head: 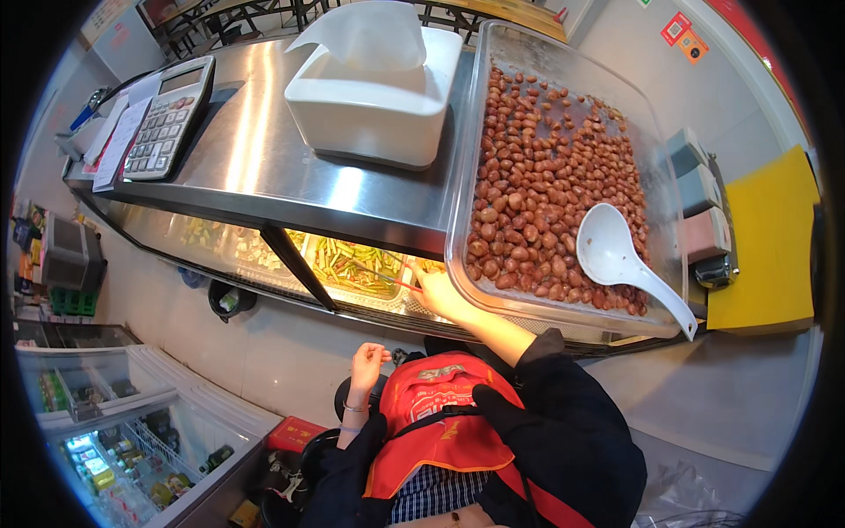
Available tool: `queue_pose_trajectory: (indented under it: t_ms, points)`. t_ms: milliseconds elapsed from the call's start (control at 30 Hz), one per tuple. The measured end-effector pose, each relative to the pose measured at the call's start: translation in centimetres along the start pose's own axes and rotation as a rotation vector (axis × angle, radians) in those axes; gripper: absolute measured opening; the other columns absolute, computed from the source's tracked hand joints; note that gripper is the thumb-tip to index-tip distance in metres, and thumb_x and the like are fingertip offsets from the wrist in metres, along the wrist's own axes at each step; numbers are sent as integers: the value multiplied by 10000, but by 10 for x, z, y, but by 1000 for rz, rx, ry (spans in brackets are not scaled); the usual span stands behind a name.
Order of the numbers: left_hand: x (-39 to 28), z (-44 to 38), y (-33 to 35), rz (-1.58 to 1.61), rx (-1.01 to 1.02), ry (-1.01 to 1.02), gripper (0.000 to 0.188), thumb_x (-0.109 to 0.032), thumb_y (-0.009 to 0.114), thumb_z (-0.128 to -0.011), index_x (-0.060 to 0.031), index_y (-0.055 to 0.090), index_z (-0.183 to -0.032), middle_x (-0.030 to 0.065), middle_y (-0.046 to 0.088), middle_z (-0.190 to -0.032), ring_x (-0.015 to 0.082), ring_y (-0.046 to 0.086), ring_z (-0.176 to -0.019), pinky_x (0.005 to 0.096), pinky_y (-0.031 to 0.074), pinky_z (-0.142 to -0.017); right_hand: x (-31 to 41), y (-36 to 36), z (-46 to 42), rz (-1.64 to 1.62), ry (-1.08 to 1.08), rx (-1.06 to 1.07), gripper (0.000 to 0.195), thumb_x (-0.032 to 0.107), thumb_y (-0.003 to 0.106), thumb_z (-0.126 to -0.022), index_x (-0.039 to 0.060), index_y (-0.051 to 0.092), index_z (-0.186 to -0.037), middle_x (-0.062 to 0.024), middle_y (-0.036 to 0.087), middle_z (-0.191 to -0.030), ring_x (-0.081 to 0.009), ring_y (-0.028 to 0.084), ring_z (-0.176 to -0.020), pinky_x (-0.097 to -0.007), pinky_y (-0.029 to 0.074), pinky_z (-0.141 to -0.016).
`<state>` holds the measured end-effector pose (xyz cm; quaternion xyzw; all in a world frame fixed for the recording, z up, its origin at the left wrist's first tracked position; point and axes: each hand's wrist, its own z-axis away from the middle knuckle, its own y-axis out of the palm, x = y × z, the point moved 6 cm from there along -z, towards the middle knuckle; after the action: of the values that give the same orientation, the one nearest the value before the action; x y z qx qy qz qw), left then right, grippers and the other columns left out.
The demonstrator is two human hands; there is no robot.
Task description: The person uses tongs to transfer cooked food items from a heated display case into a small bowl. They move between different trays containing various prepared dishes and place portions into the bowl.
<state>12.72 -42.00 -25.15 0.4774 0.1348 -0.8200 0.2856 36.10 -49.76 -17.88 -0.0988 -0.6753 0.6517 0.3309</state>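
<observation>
Inside the lit display case, my right hand point(436, 290) grips a pair of metal tongs point(386, 276) with red on the handle. The tips of the tongs reach over a clear tray of chopped green vegetables point(350, 264). My left hand point(370, 363) hangs in front of the case with its fingers loosely curled and nothing seen in it. On the counter above my right hand stands a large clear plastic tub point(465, 284) of reddish-brown peanuts point(528, 198). A white ladle point(610, 247) lies on the peanuts, its handle over the tub's rim.
The steel counter point(264, 145) holds a white tissue box point(370, 119) and a calculator point(162, 125) beside papers. Left of the vegetables is a tray of pale cubes point(261, 249). A black bin point(231, 300) stands on the floor; a glass-topped drinks cooler point(158, 449) is lower left.
</observation>
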Motion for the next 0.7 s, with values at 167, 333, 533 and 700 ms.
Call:
queue_pose_trajectory:
  t_ms: [167,333,533,700]
  points:
    - [11,3,-5,45,2,-54,90,-71,528,-963,0,582,-972,109,677,-869,147,657,-729,243,511,-648,3,-7,13,-41,18,-34,621,329,659,-835,101,454,-1375,-199,631,-673,-373,634,-580,-472,498,-547]
    - [17,4,-15,-8,-4,-60,94,-76,529,-963,0,583,-974,108,679,-857,147,659,-726,240,501,-633,-9,-34,50,-175,-98,-150,560,350,637,-858,117,482,-1342,-207,659,-869,-371,652,-787,-458,517,-697]
    - [15,0,-14,-67,58,-30,123,-119,533,-969,-9,585,-974,112,686,-865,157,672,-742,240,504,-648,-74,-29,94,-56,228,-241,369,347,678,-817,109,649,-1097,-157,668,-946,-356,639,-844,-477,494,-717]
    - [6,-3,2,-190,149,-21,141,-141,533,-971,-11,589,-978,112,689,-873,163,679,-759,240,511,-664,-102,-7,113,19,400,-321,332,311,687,-796,86,650,-1038,-178,658,-911,-371,625,-903,-515,482,-767]
